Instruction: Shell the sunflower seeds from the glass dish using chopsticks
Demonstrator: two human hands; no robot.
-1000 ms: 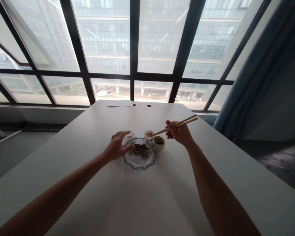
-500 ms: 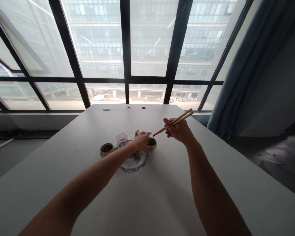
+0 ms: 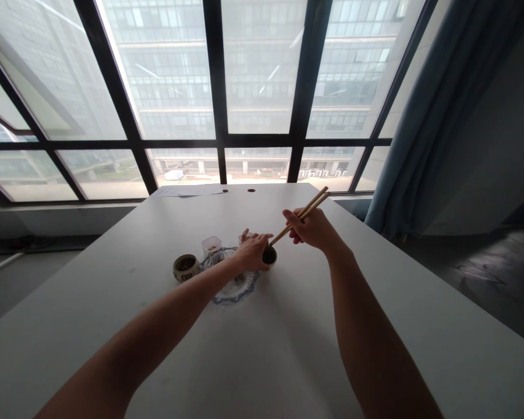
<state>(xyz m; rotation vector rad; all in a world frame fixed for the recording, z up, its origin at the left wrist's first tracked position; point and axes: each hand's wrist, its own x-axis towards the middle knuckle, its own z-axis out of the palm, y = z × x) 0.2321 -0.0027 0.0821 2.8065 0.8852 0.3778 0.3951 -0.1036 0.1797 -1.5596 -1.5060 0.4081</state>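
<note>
My left hand [image 3: 251, 254] reaches across the glass plate [image 3: 230, 299] and grips a small round ceramic cup [image 3: 269, 267] from its left side, thumb near and fingers at the far rim. The cup's dark mouth appears tipped slightly towards me. Between the fingers of my right hand [image 3: 308, 226] is a pair of wooden chopsticks [image 3: 309, 209], their lower tips at the cup's mouth. My left hand and forearm hide much of the plate and the dark pieces on it. Left of the plate stands a second ceramic cup [image 3: 186, 267] with dark writing on its side.
Behind the plate is a clear plastic box [image 3: 211, 245] with small pieces inside; another lies mostly hidden behind my left hand. Papers [image 3: 187, 191] rest at the far end of the white table [image 3: 297, 337], near the windows. A blue curtain [image 3: 419, 128] hangs at the right.
My left hand has moved right, from the plate's left side to the right cup, and closed on it. The chopstick tips have moved to that cup's mouth. The left cup has come into sight.
</note>
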